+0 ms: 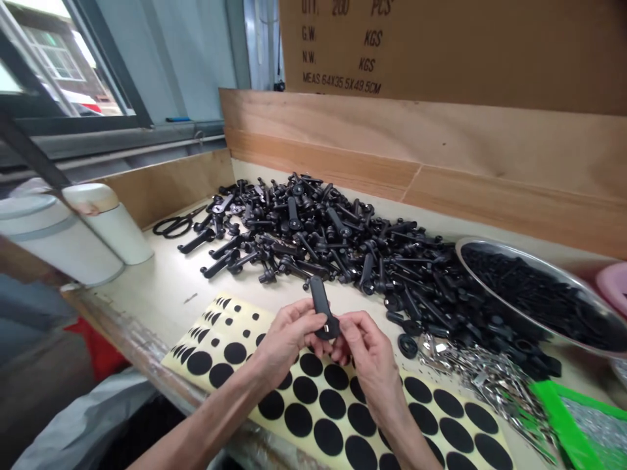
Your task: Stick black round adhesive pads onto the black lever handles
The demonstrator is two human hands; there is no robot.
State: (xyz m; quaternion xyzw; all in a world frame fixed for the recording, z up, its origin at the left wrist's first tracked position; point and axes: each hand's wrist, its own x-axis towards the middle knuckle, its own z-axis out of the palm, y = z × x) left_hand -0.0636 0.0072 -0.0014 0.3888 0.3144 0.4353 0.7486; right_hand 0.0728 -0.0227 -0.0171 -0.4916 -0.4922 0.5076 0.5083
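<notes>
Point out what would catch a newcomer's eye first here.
A big heap of black plastic handles fills the middle of the bench, beside a steel bowl of black parts at the right. In the foreground, the left hand and right hand grip one black handle above a sheet of black adhesive dots.

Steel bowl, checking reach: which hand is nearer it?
Right hand; it is to the steel bowl's lower left. The left hand is further left, past the right hand.
</notes>
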